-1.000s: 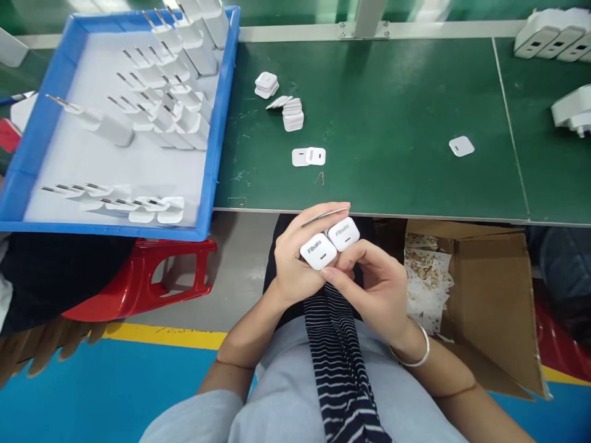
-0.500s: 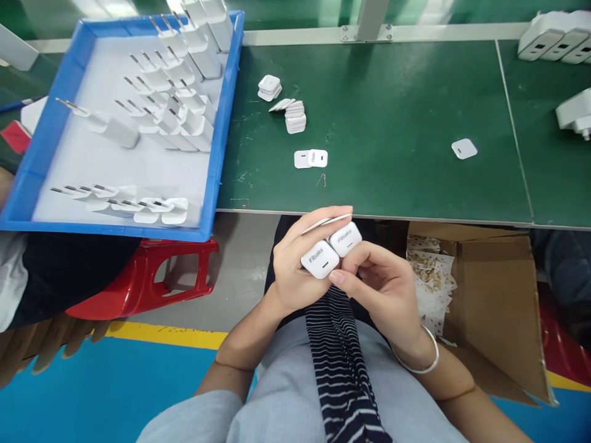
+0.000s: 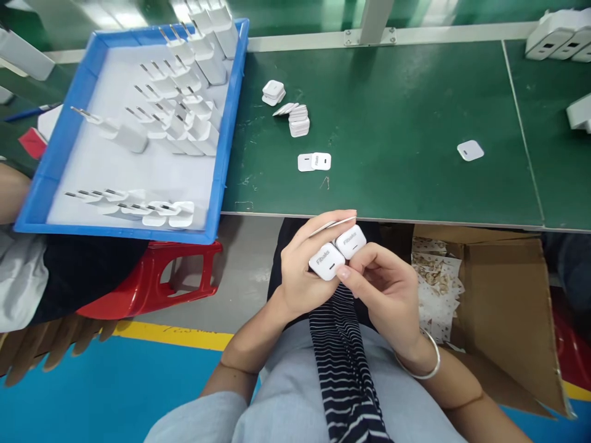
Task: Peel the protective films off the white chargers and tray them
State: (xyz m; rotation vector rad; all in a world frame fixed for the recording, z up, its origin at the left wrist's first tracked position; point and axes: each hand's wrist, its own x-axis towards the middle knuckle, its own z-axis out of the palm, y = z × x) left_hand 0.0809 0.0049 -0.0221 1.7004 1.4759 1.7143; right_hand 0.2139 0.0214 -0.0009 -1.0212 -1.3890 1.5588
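Two white chargers (image 3: 325,262) sit side by side in my left hand (image 3: 298,261), end faces up, each printed "Fibaks" with a small slot. Its fingers are wrapped round them, and a thin white cover plate (image 3: 339,222) is held along the fingers of the same hand. My right hand (image 3: 388,286) is closed, fingers curled, its thumb tip on the corner of the nearer charger and its index finger beside the second charger (image 3: 351,241). The chargers' bodies are hidden by the left hand. Both hands are just off the front edge of the green table (image 3: 401,191).
A blue tray (image 3: 221,154) with several white plug chargers stands at the left. Small white plates (image 3: 299,126) lie stacked on the table, a lone plate (image 3: 470,151) to the right. Below are an open cardboard box (image 3: 508,314) and a red stool (image 3: 157,283). Another person's arm (image 3: 13,192) shows at left.
The whole view has shifted slightly to the left, so everything appears a little further right. My right thumb stays at the charger's corner, and both hands keep nearly the same grip.
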